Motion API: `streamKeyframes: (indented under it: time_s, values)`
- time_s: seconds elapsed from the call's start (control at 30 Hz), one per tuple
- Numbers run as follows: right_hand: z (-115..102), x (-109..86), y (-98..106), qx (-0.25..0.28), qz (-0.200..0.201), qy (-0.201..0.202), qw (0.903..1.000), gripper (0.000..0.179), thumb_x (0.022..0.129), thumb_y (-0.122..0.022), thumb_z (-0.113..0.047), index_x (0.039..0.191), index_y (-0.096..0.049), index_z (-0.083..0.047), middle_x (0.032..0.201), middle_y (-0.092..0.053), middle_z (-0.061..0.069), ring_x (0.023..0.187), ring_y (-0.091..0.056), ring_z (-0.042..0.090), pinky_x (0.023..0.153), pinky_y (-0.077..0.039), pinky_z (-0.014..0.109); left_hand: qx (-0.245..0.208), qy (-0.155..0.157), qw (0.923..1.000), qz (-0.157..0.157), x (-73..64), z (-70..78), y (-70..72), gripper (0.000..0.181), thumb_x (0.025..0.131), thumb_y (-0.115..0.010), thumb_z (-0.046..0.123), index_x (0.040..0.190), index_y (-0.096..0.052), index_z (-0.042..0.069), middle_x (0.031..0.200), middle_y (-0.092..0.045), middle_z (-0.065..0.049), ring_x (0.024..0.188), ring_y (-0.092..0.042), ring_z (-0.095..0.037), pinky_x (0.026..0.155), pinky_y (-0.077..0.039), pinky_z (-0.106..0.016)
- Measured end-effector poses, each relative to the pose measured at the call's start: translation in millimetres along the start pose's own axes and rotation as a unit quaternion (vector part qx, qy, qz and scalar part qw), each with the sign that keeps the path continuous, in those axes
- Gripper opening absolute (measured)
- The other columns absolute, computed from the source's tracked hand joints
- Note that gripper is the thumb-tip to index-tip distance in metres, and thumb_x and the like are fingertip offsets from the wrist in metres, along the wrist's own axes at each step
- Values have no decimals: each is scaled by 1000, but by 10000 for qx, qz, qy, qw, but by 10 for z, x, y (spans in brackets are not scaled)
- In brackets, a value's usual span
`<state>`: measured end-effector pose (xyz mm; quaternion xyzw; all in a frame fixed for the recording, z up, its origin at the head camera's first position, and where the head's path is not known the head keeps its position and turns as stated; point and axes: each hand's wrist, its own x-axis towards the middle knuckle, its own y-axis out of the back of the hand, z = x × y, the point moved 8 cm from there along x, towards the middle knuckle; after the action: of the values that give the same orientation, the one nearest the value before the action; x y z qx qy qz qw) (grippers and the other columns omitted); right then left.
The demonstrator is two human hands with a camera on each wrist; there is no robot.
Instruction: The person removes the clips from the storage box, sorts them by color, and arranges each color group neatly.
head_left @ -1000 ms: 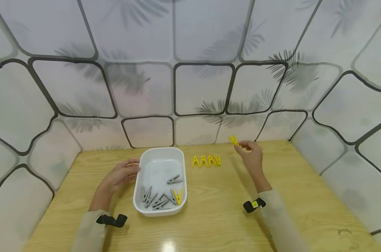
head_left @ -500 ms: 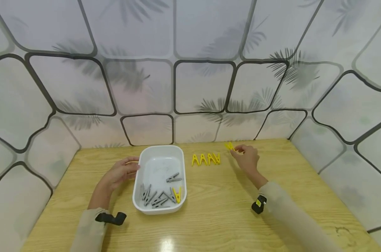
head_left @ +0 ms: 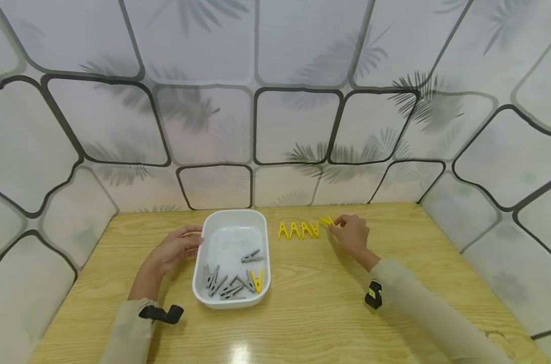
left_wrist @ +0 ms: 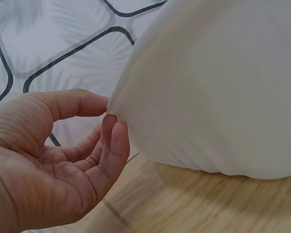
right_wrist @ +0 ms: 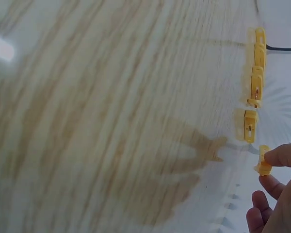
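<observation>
My right hand pinches a yellow clothespin between thumb and finger, just right of a row of several yellow clothespins on the wooden table. From the right wrist, the held clothespin lines up with that row, a small gap away. A white plastic tray sits to the row's left. At its left rim is my left hand; the left wrist view has thumb and fingertips pinching the edge of the tray. Inside lie several grey clothespins and one yellow clothespin.
A patterned cloth wall rises behind the table and along both sides. Black straps with cameras sit on both wrists. Light glares off the table near its front edge.
My right hand has brought the yellow clothespin left and down toward the end of the row. My left hand stays at the tray.
</observation>
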<state>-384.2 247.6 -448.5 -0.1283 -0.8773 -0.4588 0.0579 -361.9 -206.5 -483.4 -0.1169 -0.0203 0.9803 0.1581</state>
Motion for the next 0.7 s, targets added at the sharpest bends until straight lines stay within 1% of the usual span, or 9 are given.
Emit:
streamKeyframes:
  time_s: [0.1,0.33,0.47,0.7]
  values:
    - [0,-5,-22,-43,-54,-50,10000,25,92,-72,-24,100,-73,0,102,-65,22,101,-54,43,91,-39,63,10,1,10000,-11,0,-1,-1,44,102,-61,11,141,-45,0,106,-69,11,96,-70,-5,86,-59,-25]
    - [-16,7,-6,-87,-32,-52,9999,24,92,-73,-21,98,-73,2,100,-67,24,97,-55,43,89,-41,60,54,-4,10000,5,6,1,2,48,102,-61,12,143,-42,-3,107,-68,10,96,-69,-4,86,-59,-25]
    - [-8,5,0,-164,-22,-81,9998,24,91,-72,-21,97,-74,2,99,-69,23,96,-56,43,88,-42,60,25,-27,10000,-17,9,-3,4,48,102,-61,12,143,-43,-3,107,-69,10,96,-69,-4,86,-59,-25]
    - [38,-3,-77,-351,-225,-270,9988,26,92,-72,-25,100,-75,0,101,-71,20,97,-57,41,87,-43,57,-37,-59,10000,-30,11,-15,17,43,101,-62,12,140,-47,0,105,-71,10,95,-70,-5,84,-60,-25]
